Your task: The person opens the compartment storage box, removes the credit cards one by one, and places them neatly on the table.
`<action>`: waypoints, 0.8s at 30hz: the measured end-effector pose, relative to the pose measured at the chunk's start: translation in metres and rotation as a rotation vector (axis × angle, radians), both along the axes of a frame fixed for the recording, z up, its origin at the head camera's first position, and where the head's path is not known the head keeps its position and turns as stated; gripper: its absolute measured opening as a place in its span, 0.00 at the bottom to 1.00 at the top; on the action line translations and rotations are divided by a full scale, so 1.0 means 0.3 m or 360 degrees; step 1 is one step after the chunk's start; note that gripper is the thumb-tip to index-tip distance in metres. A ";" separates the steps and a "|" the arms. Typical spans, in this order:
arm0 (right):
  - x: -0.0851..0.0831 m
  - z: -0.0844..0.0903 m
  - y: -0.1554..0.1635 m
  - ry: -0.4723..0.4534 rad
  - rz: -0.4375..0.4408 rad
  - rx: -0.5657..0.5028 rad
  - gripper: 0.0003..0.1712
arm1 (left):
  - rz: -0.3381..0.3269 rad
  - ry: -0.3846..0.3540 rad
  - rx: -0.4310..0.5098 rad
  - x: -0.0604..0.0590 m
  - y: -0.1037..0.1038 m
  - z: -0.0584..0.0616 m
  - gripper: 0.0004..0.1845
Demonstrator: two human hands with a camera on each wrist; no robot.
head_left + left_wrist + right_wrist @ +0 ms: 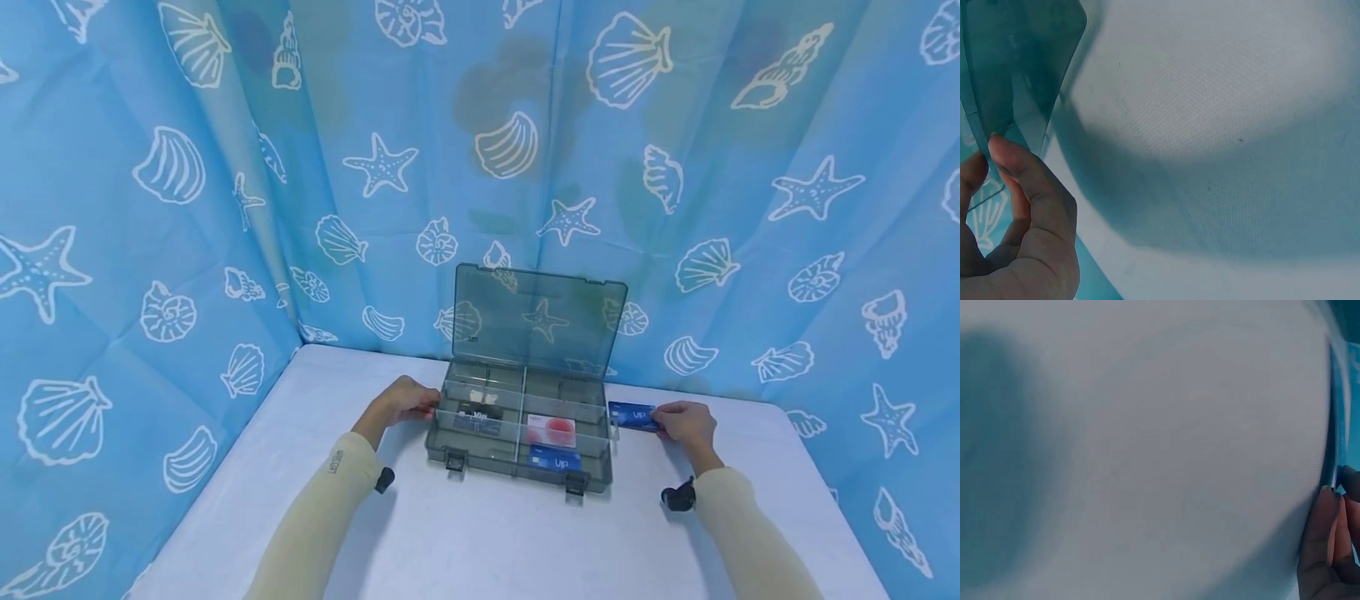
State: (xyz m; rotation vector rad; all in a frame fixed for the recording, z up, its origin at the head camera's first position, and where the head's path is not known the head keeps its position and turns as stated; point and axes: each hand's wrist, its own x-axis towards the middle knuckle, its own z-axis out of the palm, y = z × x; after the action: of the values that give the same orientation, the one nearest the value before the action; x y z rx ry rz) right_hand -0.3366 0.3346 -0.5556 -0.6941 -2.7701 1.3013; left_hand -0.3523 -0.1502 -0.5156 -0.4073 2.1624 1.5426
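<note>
A translucent grey compartment box (480,461) stands on the table with its lid (491,337) raised at the back. My left hand (407,400) grips the box's left side wall; in the left wrist view the thumb and a fingertip pinch its edge. Just outside the box's right wall, my right hand (688,423) pinches the right end of a blue VIP card (632,416). In the right wrist view that card (1337,425) shows nearly edge-on. Inside the box lie a black card (478,414) on the left, a red-and-white card (551,431) and another blue VIP card (554,461) on the right.
Clear dividers (520,417) split the box into several compartments. Two latches (455,460) hang at its front edge. A white-covered table (495,542) carries the box, and a blue shell-patterned curtain (420,208) hangs close behind the lid.
</note>
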 end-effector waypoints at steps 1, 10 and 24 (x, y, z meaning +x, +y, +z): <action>0.002 0.000 -0.001 0.0018 0.0029 0.0070 0.17 | -0.0005 0.0005 -0.0002 0.000 0.000 0.000 0.13; 0.005 0.025 -0.021 0.0046 0.0171 0.0326 0.16 | -0.0015 0.0006 -0.0007 -0.002 -0.001 -0.007 0.14; 0.032 0.041 -0.040 0.0233 0.0176 0.0378 0.15 | -0.0020 0.0040 -0.0019 0.005 0.002 -0.005 0.12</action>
State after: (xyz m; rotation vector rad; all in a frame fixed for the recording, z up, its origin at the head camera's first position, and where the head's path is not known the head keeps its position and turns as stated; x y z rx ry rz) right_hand -0.3271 0.3226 -0.5433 -0.4200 -2.8110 0.9687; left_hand -0.3509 -0.1497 -0.5171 -0.3794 2.1900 1.5365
